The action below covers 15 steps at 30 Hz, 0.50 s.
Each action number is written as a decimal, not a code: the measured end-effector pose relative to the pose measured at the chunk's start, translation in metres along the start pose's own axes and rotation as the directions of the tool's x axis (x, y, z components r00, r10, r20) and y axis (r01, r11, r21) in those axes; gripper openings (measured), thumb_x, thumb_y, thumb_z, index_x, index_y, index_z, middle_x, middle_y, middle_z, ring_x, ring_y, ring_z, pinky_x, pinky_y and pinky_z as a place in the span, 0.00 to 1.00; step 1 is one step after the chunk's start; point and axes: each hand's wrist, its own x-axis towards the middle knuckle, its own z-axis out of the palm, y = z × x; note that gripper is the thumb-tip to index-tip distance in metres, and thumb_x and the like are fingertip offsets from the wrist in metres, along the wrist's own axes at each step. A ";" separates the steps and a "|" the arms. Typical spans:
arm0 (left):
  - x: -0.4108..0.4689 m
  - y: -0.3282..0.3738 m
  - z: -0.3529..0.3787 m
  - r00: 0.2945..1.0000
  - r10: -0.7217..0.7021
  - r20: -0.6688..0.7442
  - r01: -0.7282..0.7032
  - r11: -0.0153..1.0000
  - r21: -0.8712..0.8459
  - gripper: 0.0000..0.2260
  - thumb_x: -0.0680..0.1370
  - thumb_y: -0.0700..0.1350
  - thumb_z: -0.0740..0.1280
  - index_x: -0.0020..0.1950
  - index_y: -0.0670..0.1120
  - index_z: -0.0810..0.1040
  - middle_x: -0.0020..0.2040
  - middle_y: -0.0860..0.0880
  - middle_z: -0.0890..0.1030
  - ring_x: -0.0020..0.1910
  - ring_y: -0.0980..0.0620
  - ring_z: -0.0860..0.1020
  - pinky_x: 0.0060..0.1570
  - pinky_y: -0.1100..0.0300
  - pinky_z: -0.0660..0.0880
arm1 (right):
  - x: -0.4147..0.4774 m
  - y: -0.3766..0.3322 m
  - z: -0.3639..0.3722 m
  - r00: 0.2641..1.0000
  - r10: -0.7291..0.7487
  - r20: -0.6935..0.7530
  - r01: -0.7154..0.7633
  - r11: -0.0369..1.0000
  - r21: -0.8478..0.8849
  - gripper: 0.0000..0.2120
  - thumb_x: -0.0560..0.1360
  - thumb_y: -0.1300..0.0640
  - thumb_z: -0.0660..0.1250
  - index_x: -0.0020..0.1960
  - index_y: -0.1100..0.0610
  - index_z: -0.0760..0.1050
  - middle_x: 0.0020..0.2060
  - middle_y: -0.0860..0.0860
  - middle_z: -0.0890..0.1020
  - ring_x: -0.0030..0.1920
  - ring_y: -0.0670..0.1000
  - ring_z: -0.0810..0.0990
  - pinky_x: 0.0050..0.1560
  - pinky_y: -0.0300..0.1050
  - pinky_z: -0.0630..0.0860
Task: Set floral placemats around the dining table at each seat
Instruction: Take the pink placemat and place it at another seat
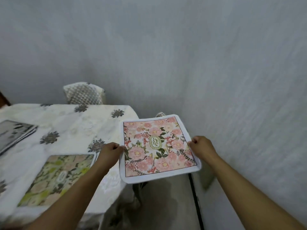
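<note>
I hold a pink floral placemat (157,146) with a white border and a "GARDEN" oval in its middle, flat in the air just past the right edge of the dining table (69,123). My left hand (110,152) pinches its left edge and my right hand (201,146) pinches its right edge. A green and pink floral placemat (56,178) lies flat on the white flower-patterned tablecloth at the near seat, left of my left forearm. A grey placemat stack (15,135) rests at the table's left edge.
A chair with a white and grey knitted cover (83,93) stands behind the table's far side. A pale grey wall (216,63) runs close along the right. A black cable (196,200) lies on the floor below the held mat.
</note>
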 end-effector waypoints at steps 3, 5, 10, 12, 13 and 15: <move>0.020 0.003 -0.005 0.993 -0.051 -0.106 0.048 0.998 -0.032 0.17 0.77 0.45 0.67 0.28 0.47 0.70 0.28 0.50 0.73 0.29 0.51 0.70 0.32 0.58 0.64 | 0.061 -0.030 0.013 0.989 -0.110 0.101 0.115 0.992 -0.044 0.16 0.74 0.55 0.66 0.29 0.53 0.67 0.27 0.47 0.72 0.32 0.52 0.73 0.28 0.38 0.61; 0.038 0.003 -0.008 0.980 -0.088 -0.181 0.077 0.995 -0.068 0.16 0.77 0.44 0.68 0.30 0.46 0.71 0.28 0.49 0.73 0.28 0.51 0.70 0.31 0.59 0.64 | 0.100 -0.054 0.023 0.973 -0.183 0.138 0.192 0.980 -0.056 0.16 0.74 0.55 0.66 0.29 0.53 0.68 0.26 0.46 0.73 0.31 0.51 0.73 0.28 0.38 0.61; 0.114 -0.016 -0.004 0.940 -0.186 -0.287 0.142 0.976 -0.167 0.13 0.77 0.45 0.68 0.38 0.38 0.75 0.34 0.45 0.77 0.32 0.49 0.73 0.35 0.57 0.68 | 0.207 -0.113 0.062 0.925 -0.320 0.204 0.335 0.941 -0.042 0.15 0.74 0.56 0.65 0.31 0.57 0.69 0.27 0.50 0.74 0.31 0.54 0.74 0.30 0.43 0.64; 0.151 -0.022 0.001 0.924 -0.232 -0.302 0.171 0.961 -0.216 0.12 0.77 0.45 0.68 0.39 0.38 0.76 0.34 0.45 0.78 0.32 0.47 0.75 0.36 0.56 0.70 | 0.251 -0.131 0.082 0.907 -0.354 0.228 0.373 0.927 -0.047 0.15 0.76 0.56 0.65 0.31 0.56 0.68 0.27 0.49 0.73 0.29 0.51 0.71 0.27 0.41 0.61; 0.166 -0.023 0.004 0.915 -0.255 -0.311 0.187 0.954 -0.234 0.11 0.77 0.45 0.68 0.38 0.40 0.76 0.33 0.45 0.78 0.32 0.48 0.75 0.36 0.56 0.70 | 0.273 -0.139 0.093 0.896 -0.366 0.252 0.392 0.918 -0.059 0.16 0.76 0.56 0.65 0.31 0.55 0.67 0.27 0.48 0.72 0.29 0.50 0.71 0.27 0.41 0.60; 0.188 -0.023 0.012 0.898 -0.286 -0.333 0.217 0.948 -0.231 0.10 0.77 0.45 0.68 0.37 0.43 0.75 0.33 0.47 0.78 0.32 0.48 0.74 0.35 0.57 0.69 | 0.307 -0.155 0.110 0.871 -0.388 0.301 0.431 0.898 -0.091 0.15 0.78 0.56 0.65 0.33 0.56 0.67 0.27 0.48 0.71 0.30 0.52 0.70 0.29 0.43 0.60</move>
